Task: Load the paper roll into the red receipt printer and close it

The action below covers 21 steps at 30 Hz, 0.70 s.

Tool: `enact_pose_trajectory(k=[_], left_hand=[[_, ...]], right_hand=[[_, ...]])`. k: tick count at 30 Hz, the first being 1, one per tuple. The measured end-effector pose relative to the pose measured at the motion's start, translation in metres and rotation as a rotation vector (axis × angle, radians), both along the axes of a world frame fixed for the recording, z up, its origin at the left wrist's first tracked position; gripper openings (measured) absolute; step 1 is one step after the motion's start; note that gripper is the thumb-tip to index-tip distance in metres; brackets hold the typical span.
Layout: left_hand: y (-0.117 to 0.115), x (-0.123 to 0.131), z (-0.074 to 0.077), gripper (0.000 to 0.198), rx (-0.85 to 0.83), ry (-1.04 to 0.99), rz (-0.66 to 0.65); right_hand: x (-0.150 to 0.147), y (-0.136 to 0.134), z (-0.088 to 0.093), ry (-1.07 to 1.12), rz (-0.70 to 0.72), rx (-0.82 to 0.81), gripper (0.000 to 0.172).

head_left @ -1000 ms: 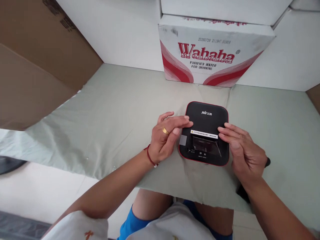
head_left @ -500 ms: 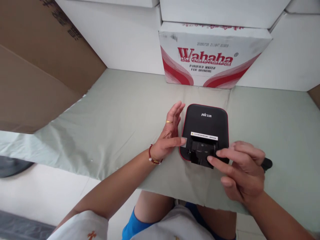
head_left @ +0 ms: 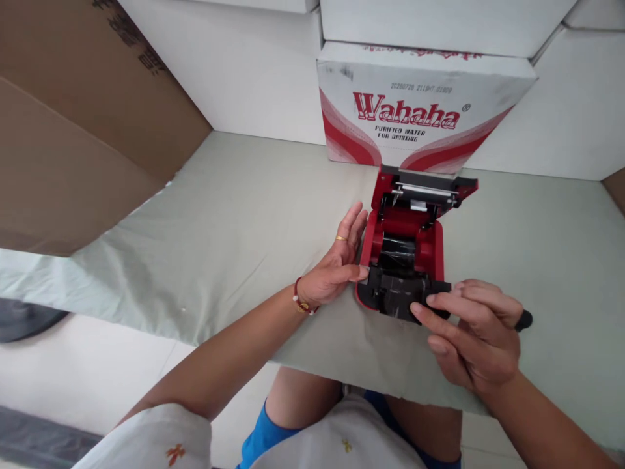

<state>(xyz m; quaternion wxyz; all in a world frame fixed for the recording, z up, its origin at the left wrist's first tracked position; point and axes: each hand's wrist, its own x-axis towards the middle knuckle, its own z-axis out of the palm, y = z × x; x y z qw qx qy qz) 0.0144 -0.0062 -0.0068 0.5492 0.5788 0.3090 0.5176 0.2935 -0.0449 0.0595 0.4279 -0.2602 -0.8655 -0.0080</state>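
Note:
A black-and-red label printer [head_left: 436,254] stands on the cloth before me with its lid [head_left: 424,182] raised, showing the red inside. In its bay sits a roll of dark shiny film [head_left: 398,251], and a dark strip [head_left: 403,298] lies over the front edge. My left hand [head_left: 336,270] rests along the printer's left side, fingers stretched out, thumb on the front left corner. At the front right is my right hand [head_left: 476,332], its fingers apart and two fingertips at the strip's right side. Part of the printer's right front corner is hidden behind those fingers.
A white and red Wahaha water carton [head_left: 415,111] stands right behind the raised lid. White boxes [head_left: 254,71] line the back, and a large brown carton [head_left: 107,143] is at the left. Pale green cloth [head_left: 234,215] covers the table, whose front edge is above my knees.
The printer's lid has swung up and back from closed, revealing the red inside and the film roll. Both hands have stayed almost in place at the printer's sides.

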Motion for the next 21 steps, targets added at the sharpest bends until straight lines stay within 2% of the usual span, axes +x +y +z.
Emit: enact_pose_trajectory(k=[2, 4, 5, 6, 8, 10, 13, 15, 18, 21], left_hand=[[0.001, 0.000, -0.001, 0.117, 0.025, 0.007, 0.003], [0.003, 0.001, -0.001, 0.109, 0.033, -0.004, -0.015], [0.004, 0.002, -0.001, 0.100, 0.034, -0.019, -0.015], [0.005, 0.004, -0.001, 0.089, 0.034, -0.038, -0.002], [0.008, 0.007, -0.003, 0.071, 0.028, -0.075, 0.048], [0.010, 0.010, -0.006, 0.063, 0.012, -0.089, 0.079], [0.013, 0.011, -0.012, 0.063, 0.009, -0.069, 0.092], [0.014, 0.011, -0.016, 0.062, 0.004, -0.076, 0.099], [0.015, 0.012, -0.018, 0.064, -0.043, -0.127, 0.083], [0.014, 0.014, -0.016, 0.066, -0.075, -0.176, 0.068]], right_hand=[[-0.002, 0.002, 0.014, -0.031, 0.080, -0.061, 0.033], [-0.003, 0.008, 0.033, -0.033, 0.214, -0.238, 0.030], [-0.004, 0.011, 0.044, -0.016, 0.234, -0.341, 0.032], [-0.005, 0.016, 0.056, 0.005, 0.204, -0.437, 0.033], [-0.013, 0.029, 0.075, -0.029, 0.042, -0.578, 0.033], [-0.029, 0.044, 0.089, -0.258, -0.147, -0.645, 0.030], [-0.064, 0.066, 0.096, -0.797, -0.370, -0.641, 0.028], [-0.086, 0.076, 0.095, -1.024, -0.462, -0.641, 0.027], [-0.104, 0.084, 0.090, -1.113, -0.485, -0.660, 0.025], [-0.104, 0.087, 0.086, -1.118, -0.488, -0.653, 0.023]])
